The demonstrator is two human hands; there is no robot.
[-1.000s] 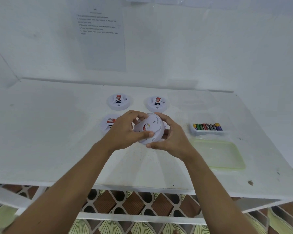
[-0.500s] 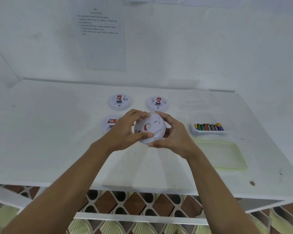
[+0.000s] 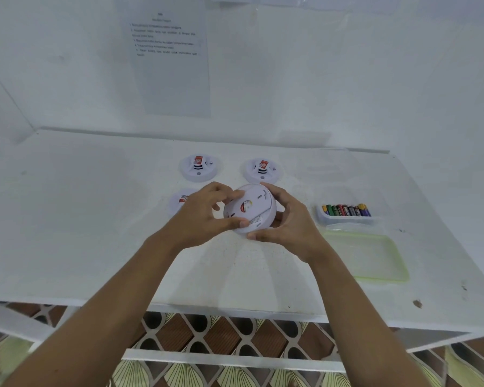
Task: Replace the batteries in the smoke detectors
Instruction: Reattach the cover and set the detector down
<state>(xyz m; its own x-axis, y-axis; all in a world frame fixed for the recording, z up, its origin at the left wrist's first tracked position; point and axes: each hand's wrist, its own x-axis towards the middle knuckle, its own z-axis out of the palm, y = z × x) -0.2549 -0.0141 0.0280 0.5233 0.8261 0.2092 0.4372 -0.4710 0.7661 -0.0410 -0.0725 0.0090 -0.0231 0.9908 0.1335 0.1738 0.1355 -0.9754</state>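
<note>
Both hands are on one round white smoke detector (image 3: 252, 208), held up just above the white table (image 3: 67, 219) around the middle and tilted so its flat back faces the camera. The left hand (image 3: 204, 216) wraps the left side, fingers curled over the far rim and thumb pressed on the near edge right next to a little strip of print. The right hand (image 3: 288, 227) cups the right side, fingers hooked round the far rim and thumb along the near bottom edge, so both hands have a proper grip on it. There's a small red and yellow sticker (image 3: 247, 205) on the back plus a couple of slots, and honestly I can't tell if the cover has come loose at all. Three more units sit flat on the table: the far-left detector (image 3: 199, 168) and the far-right detector (image 3: 261, 170) just beyond the hands, each with a red label and black stripes in the centre, and a third detector (image 3: 179, 202) on the near left, half hidden behind the left hand. Off to the right, a small clear tray (image 3: 323, 217) holds a row of batteries (image 3: 347, 210) in green, red, black, purple and yellow. Just nearer than that lies a shallow pale green tray (image 3: 366, 255). A sheet of paper (image 3: 171, 60) with printed lines hangs on the far wall, too blurry to read. A patterned floor (image 3: 207, 336) shows under the table.
</note>
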